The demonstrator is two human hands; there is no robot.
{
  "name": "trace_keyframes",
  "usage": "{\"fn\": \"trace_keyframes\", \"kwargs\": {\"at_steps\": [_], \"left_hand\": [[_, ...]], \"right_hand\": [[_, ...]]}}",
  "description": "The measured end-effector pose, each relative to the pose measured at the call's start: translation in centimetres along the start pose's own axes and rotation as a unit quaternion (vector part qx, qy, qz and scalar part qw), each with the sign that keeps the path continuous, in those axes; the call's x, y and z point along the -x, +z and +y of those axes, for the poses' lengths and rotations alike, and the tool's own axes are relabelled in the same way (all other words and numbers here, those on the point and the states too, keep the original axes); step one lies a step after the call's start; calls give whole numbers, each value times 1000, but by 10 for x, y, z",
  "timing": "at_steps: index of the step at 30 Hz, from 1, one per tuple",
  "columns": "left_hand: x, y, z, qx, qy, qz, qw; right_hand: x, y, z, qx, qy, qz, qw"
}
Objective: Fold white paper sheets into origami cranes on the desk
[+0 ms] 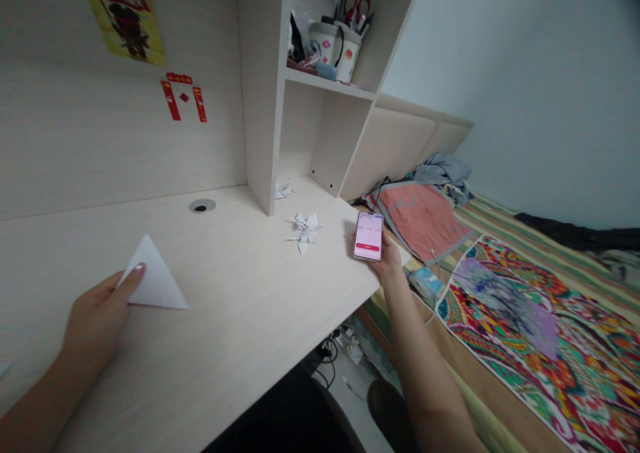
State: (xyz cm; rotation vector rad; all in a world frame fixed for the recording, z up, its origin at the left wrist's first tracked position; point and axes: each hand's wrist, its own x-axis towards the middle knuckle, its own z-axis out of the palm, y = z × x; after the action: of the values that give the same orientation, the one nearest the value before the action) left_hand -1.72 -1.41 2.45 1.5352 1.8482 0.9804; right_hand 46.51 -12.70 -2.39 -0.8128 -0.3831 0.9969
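paper triangle (159,281), left edge in pinch of left hand (97,316); phone (369,236) in grip of right hand (390,256)

Toward 8 o'clock from the view's centre, the folded paper (156,280) hides fingertips of the left hand (97,320); near 4 o'clock the phone (369,236), its finest screen text too small to read, covers most fingers of the right hand (389,256). The shelf upright (263,106) partly masks a white paper figure (284,190) at 10 o'clock. Picture edges crop the yellow poster (133,30) at 10 o'clock and the patterned cloth (565,373) at 4.
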Motion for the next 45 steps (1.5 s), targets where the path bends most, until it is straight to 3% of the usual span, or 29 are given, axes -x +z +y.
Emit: {"fn": "trace_keyframes", "kwargs": {"at_steps": [6,10,12,15,18,20,22,25,27,29,33,37,39,41,44,45], "left_hand": [[-3,1,0,18,-41,-8,999],[-6,2,-5,84,-50,-9,995],[-6,1,-6,108,-46,-33,993],[-4,-1,-5,115,-47,-45,991],[-1,-1,-3,124,-49,-47,990],[-1,-1,-3,148,-50,-54,986],[-2,-1,-5,170,-44,-71,982],[-3,-1,-8,186,-41,-85,978],[-2,-1,-7,193,-43,-79,977],[-1,-2,-5,201,-51,-73,976],[1,-4,-3,209,-41,-100,972],[-4,-2,-9,225,-43,-86,970],[-7,1,-15,256,-52,-95,961],[-8,4,-19,292,-45,-93,951],[-7,6,-22,344,-27,-99,933],[-7,6,-22,363,-24,-100,926]], "right_hand": [[3,0,-2,3,-10,3,1000],[2,-3,-14,146,-82,63,984],[1,-2,-20,258,-187,103,942],[-1,4,-21,458,-289,79,837],[-1,10,-9,648,-281,48,706],[-1,10,2,698,-263,40,664],[-1,8,12,697,-257,38,668],[-3,4,18,646,-250,21,721],[-4,2,19,626,-246,15,740],[-4,0,19,636,-244,16,732],[-4,-4,20,687,-245,21,684],[3,4,18,683,-249,36,686],[12,23,18,666,-271,40,693],[24,55,25,617,-295,16,729],[45,119,51,509,-274,-129,806],[51,142,63,476,-260,-187,819]]}}
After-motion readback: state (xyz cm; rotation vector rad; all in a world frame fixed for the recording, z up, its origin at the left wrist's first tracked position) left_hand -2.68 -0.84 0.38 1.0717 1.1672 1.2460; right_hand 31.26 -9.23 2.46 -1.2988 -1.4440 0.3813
